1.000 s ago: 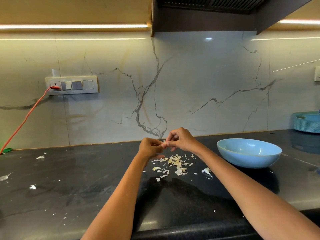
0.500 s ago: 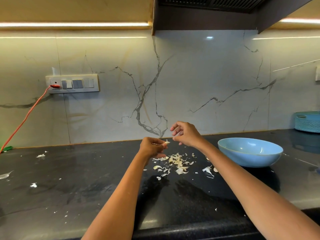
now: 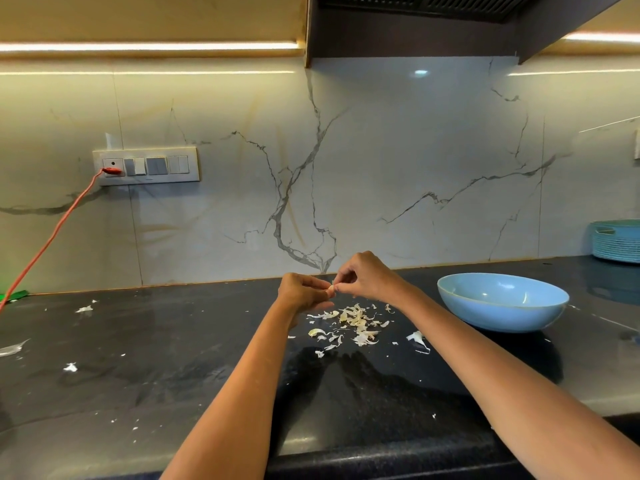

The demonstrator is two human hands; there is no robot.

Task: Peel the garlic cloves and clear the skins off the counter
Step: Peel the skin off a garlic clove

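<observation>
Left of the blue bowl (image 3: 502, 306), above the pile of skins (image 3: 353, 322) on the counter (image 3: 173, 358), the left hand (image 3: 301, 292) curls round the garlic clove (image 3: 330, 289). Only the clove's pale tip shows, pointing right, its long axis probably level. The right hand (image 3: 367, 277), just beside, has its fingertips (image 3: 341, 287) pinched on that tip, best placed to strip the skin rightward, toward the bowl.
</observation>
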